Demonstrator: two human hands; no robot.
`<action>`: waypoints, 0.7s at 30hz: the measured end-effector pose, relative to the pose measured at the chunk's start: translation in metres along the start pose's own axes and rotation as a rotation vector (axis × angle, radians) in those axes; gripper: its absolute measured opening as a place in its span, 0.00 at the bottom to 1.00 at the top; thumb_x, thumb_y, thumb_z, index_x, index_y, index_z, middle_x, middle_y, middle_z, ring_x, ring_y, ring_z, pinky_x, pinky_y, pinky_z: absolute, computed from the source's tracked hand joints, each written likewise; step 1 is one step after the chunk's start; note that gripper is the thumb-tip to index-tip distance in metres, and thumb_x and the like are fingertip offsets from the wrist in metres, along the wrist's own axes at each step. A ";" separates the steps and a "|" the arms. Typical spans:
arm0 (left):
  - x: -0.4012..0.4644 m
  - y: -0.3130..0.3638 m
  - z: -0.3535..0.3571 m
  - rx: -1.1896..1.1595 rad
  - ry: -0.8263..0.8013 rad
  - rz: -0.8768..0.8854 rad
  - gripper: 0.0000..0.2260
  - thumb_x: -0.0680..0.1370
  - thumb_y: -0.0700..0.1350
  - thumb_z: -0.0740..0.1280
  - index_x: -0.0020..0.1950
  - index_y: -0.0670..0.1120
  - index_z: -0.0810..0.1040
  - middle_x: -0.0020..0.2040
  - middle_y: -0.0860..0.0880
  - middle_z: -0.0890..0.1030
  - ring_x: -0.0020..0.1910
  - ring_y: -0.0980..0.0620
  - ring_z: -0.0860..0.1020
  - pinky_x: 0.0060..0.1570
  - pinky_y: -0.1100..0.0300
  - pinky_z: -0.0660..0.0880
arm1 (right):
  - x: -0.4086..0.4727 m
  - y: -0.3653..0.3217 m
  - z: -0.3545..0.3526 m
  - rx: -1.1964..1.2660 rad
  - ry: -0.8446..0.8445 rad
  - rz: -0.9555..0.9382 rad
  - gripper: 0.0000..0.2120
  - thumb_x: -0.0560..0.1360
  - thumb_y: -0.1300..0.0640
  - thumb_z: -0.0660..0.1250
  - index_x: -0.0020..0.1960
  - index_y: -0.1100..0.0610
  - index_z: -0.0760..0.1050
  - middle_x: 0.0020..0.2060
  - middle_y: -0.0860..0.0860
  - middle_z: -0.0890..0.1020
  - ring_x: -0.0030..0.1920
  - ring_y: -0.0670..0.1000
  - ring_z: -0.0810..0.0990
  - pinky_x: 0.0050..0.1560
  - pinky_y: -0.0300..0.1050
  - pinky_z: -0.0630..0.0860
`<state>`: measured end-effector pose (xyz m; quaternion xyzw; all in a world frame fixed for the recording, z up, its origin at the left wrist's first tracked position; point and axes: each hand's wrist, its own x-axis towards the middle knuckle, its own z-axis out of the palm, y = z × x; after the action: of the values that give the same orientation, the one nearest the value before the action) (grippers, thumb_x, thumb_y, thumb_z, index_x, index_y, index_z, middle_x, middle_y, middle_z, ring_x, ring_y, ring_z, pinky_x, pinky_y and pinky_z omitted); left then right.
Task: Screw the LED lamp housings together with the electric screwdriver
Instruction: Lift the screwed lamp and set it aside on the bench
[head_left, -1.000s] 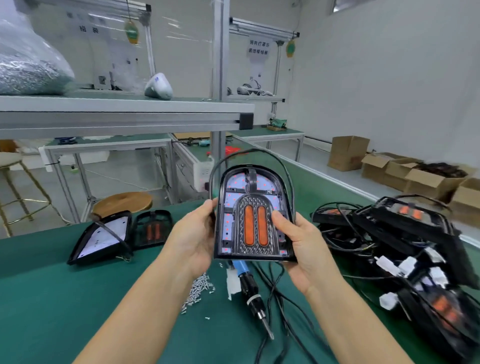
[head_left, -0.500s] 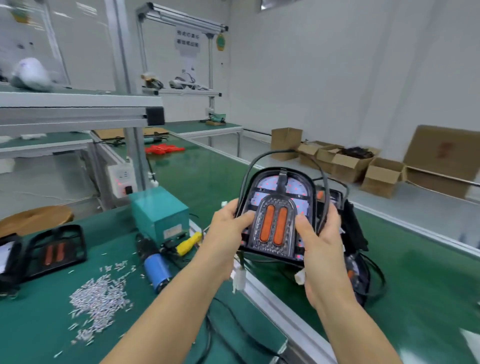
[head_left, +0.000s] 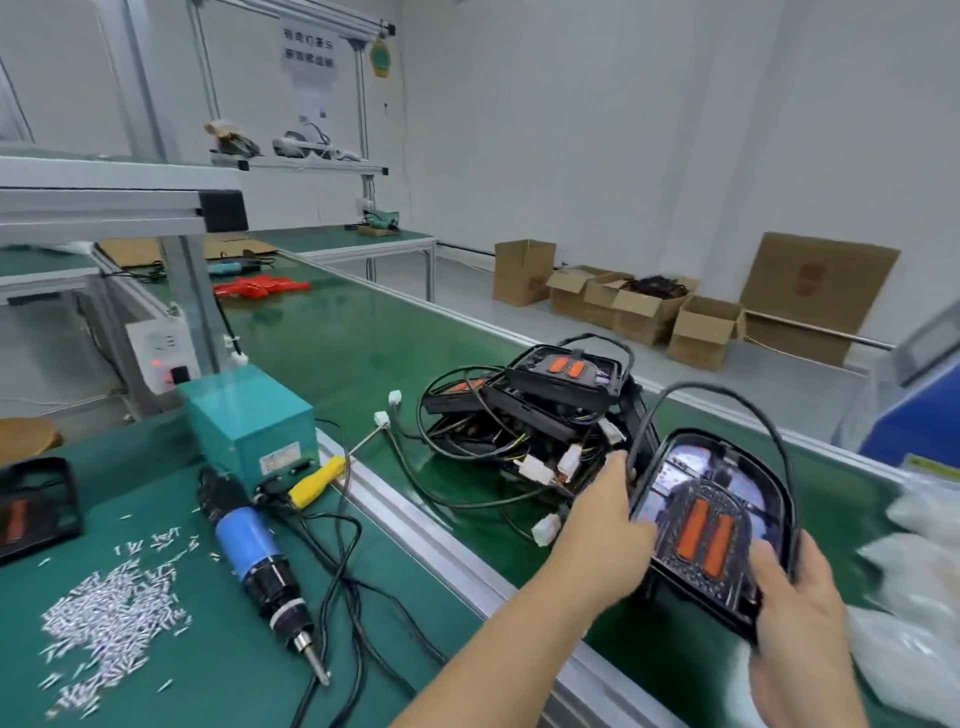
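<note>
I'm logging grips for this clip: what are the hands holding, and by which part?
Both hold one lamp housing: left hand on its left edge, right hand on its lower right edge.

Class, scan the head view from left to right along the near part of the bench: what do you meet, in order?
Pile of loose screws → electric screwdriver → left hand → held lamp housing → right hand → clear plastic bags.

Screws (head_left: 111, 618) left of screwdriver (head_left: 260, 561) — lamp pile (head_left: 540, 410) right.
</note>
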<state>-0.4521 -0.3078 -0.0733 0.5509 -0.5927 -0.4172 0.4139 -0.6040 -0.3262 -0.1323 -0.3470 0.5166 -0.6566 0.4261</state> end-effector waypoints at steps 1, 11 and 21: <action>-0.001 -0.003 0.004 0.016 -0.020 -0.009 0.29 0.79 0.37 0.60 0.77 0.51 0.54 0.73 0.47 0.67 0.69 0.45 0.68 0.70 0.50 0.65 | 0.004 0.006 -0.004 -0.042 0.016 0.008 0.20 0.82 0.60 0.60 0.74 0.55 0.65 0.66 0.55 0.76 0.65 0.56 0.76 0.56 0.46 0.79; -0.014 -0.028 0.014 0.618 -0.164 0.230 0.27 0.78 0.34 0.58 0.76 0.43 0.56 0.78 0.51 0.52 0.75 0.51 0.52 0.73 0.53 0.56 | 0.012 0.024 -0.027 -0.667 0.170 0.052 0.13 0.79 0.65 0.60 0.61 0.72 0.67 0.62 0.71 0.73 0.58 0.65 0.73 0.59 0.56 0.65; -0.035 -0.045 -0.002 0.814 -0.140 0.308 0.27 0.77 0.32 0.57 0.76 0.42 0.58 0.77 0.48 0.56 0.75 0.51 0.52 0.74 0.59 0.49 | 0.003 0.004 -0.015 -1.246 -0.010 -0.201 0.06 0.75 0.71 0.58 0.49 0.72 0.71 0.50 0.70 0.75 0.51 0.68 0.74 0.54 0.59 0.69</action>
<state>-0.4351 -0.2750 -0.1165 0.5447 -0.8104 -0.1194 0.1794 -0.6175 -0.3233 -0.1390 -0.5798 0.7651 -0.2676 0.0825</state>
